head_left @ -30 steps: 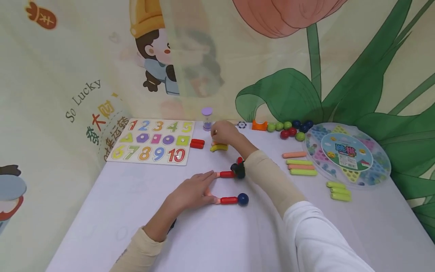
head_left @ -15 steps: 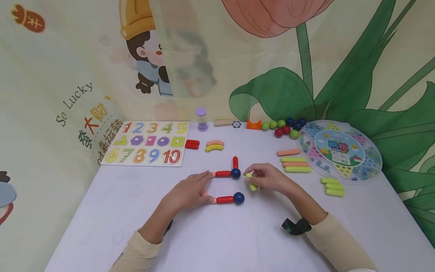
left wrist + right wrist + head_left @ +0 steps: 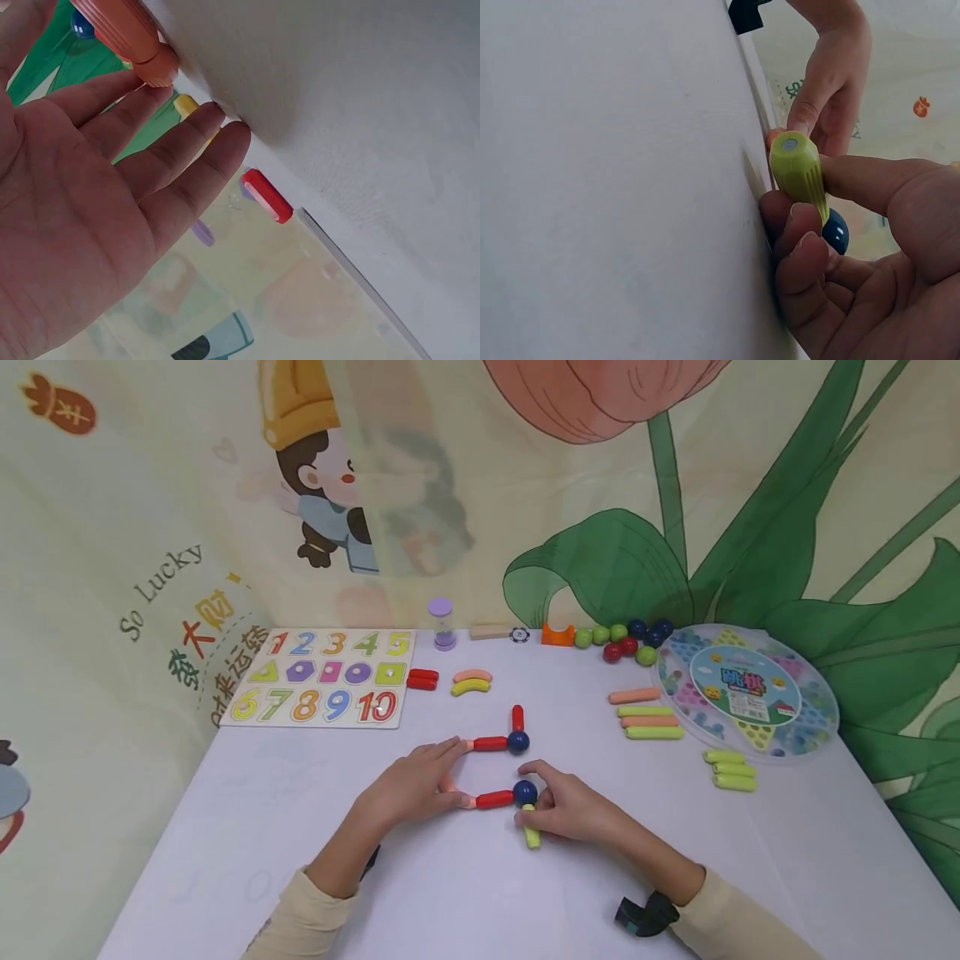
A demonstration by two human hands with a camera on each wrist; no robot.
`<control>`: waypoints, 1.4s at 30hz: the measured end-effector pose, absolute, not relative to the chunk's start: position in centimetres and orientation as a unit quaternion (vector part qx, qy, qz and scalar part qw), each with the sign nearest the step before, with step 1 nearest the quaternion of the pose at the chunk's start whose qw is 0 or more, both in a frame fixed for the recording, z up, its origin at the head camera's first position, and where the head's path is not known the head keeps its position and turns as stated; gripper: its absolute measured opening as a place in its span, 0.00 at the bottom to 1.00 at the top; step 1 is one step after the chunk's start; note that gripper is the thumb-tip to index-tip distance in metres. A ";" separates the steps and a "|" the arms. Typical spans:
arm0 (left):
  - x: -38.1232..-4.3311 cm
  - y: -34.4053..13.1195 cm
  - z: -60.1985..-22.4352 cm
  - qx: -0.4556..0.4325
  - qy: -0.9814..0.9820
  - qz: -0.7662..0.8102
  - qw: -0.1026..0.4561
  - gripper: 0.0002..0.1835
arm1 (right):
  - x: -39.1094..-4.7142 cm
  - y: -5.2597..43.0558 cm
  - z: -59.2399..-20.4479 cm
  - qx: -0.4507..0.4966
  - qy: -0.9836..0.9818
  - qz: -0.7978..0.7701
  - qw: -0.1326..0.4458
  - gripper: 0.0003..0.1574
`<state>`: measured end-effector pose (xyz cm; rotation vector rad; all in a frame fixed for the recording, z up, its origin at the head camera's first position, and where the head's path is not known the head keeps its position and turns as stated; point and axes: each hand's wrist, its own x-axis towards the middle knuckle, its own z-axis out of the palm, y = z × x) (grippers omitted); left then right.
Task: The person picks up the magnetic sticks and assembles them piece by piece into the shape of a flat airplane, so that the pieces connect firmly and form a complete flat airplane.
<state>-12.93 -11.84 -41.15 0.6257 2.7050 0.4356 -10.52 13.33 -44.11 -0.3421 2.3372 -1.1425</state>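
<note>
My left hand (image 3: pixel 411 783), fingers straight in the left wrist view, rests against a salmon-coloured curved stick (image 3: pixel 124 30); in the head view the hand covers most of it. From its ends run two red sticks, the upper (image 3: pixel 491 744) meeting a blue ball (image 3: pixel 518 742) and the lower (image 3: pixel 495 799) meeting another blue ball (image 3: pixel 525 792). A third red stick (image 3: pixel 517 718) points away from the upper ball. My right hand (image 3: pixel 577 806) pinches a light green magnetic stick (image 3: pixel 799 169), grey dot at its end, against the lower ball. Its index finger reaches past that ball.
A number puzzle board (image 3: pixel 315 678) lies back left, beside two short red sticks (image 3: pixel 422 679) and a yellow curved stick (image 3: pixel 471 687). An hourglass (image 3: pixel 442 625) stands behind. To the right are green sticks (image 3: pixel 654 732), several balls (image 3: pixel 601 636) and a round checkers box (image 3: pixel 757 689).
My right hand has come from the back of the table toward me, bringing the green stick to the near side of the lower blue ball. The left hand stays on the curved stick.
</note>
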 end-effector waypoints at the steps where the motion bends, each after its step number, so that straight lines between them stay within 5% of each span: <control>1: -12.9 -11.8 -41.1 0.221 0.949 0.153 0.164 0.45 | -10.5 13.3 -44.1 -0.127 0.860 -0.422 0.257 0.41; 8: -13.0 -11.7 -41.0 0.227 0.949 0.146 0.161 0.44 | -12.6 14.6 -42.8 -0.130 0.863 -0.417 0.253 0.27; 13: -14.6 -10.8 -40.2 0.255 0.945 0.140 0.150 0.39 | -19.3 19.2 -40.7 -0.073 0.928 -0.350 0.108 0.16; 19: -18.4 -7.6 -39.8 0.311 0.920 0.175 0.163 0.31 | -26.4 26.4 -40.4 0.024 0.968 -0.249 -0.020 0.24; 29: -20.7 -3.8 -40.6 0.335 0.910 0.135 0.206 0.27 | -28.1 28.2 -40.9 0.040 0.977 -0.208 0.032 0.27; 36: -20.1 -3.6 -41.5 0.311 0.923 0.155 0.163 0.28 | -26.0 23.3 -40.0 0.000 0.916 -0.385 0.118 0.34; 42: -19.6 -3.6 -41.7 0.310 0.927 0.163 0.132 0.28 | -27.3 17.6 -41.7 -0.025 0.882 -0.441 0.162 0.25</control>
